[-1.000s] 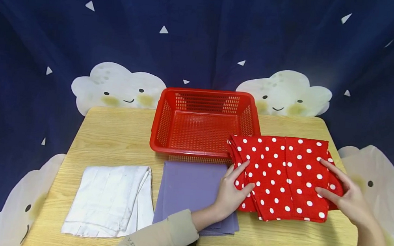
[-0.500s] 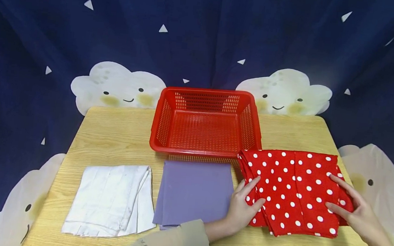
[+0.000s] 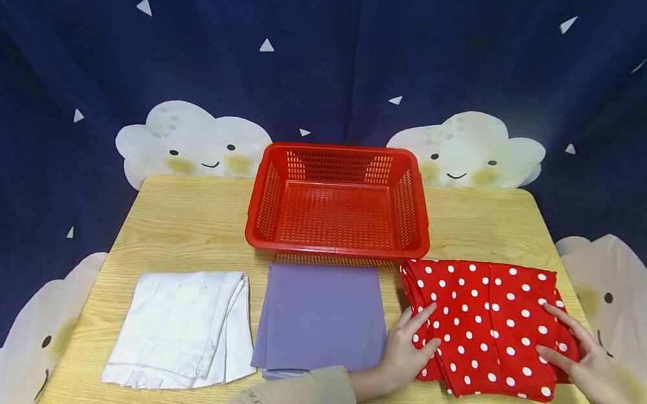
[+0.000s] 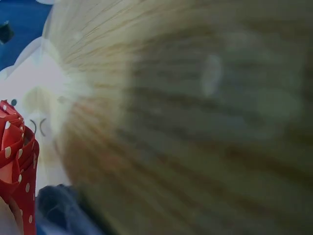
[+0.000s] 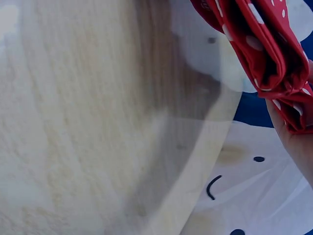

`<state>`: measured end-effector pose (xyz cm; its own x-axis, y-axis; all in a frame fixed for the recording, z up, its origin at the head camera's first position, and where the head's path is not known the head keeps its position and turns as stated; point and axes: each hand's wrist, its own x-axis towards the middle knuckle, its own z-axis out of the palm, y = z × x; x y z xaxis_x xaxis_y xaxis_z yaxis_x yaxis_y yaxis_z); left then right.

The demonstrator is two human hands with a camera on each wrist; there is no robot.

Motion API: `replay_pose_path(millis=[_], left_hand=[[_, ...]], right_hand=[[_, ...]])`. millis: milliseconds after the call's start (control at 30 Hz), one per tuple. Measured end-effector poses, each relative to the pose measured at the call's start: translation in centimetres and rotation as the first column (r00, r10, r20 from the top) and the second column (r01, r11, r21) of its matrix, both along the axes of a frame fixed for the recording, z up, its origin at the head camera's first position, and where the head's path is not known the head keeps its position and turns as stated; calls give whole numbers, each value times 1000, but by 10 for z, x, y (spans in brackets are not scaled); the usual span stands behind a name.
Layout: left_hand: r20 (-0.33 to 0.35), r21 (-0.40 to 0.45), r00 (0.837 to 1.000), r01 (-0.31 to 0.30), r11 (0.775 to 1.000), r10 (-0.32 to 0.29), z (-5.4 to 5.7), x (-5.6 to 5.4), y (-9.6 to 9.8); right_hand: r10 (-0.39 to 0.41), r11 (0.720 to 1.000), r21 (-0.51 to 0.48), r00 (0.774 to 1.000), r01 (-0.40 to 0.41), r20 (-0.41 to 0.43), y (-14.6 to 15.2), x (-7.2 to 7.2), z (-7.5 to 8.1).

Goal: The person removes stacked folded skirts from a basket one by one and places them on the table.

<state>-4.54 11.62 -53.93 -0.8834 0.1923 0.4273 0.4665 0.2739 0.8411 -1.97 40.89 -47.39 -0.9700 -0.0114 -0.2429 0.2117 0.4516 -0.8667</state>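
Observation:
A folded red cloth with white polka dots [image 3: 487,328] is over the right side of the table, held between both hands. My left hand [image 3: 408,353] grips its left edge, thumb and forefinger on top. At the right edge my right hand [image 3: 588,367] holds it the same way; the other fingers are mostly hidden beneath the cloth. The right wrist view shows the cloth's folded layers [image 5: 266,54] from the side, with a shadow on the table below. Only a part of the cloth [image 4: 27,166] appears at the left border of the left wrist view.
A red plastic basket [image 3: 330,253] stands at the back middle of the wooden table [image 3: 193,222]. Before it lies a folded purple cloth [image 3: 321,319], just left of my left hand. A folded white cloth [image 3: 176,331] lies at the left. Behind hangs a dark blue curtain [image 3: 338,47].
Both hands and the polka-dot cloth between them have moved right and nearer to me, away from the basket's front corner. More of the purple cloth shows. The basket and white cloth have stayed put.

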Motion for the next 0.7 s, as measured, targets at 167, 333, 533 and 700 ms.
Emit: replay_pose_path(millis=[167,333,533,700], left_hand=[[61,9,998,10,1000,-10,-7,2,7],[143,28,990,14,1000,-18,-12,3,12],[268,42,963,-2,999,-9,-18,1,17],[349,29,937,-35,999,22,-21,0,18]], right_hand=[[-10,1000,13,1000,10,27,5,0,-8],[-16,1000,14,998,15,63,10,-1,-15],[-12,1000,14,993,11,120,13,-2,-23],[-13,1000,25,989,9,150,14,-6,-29]])
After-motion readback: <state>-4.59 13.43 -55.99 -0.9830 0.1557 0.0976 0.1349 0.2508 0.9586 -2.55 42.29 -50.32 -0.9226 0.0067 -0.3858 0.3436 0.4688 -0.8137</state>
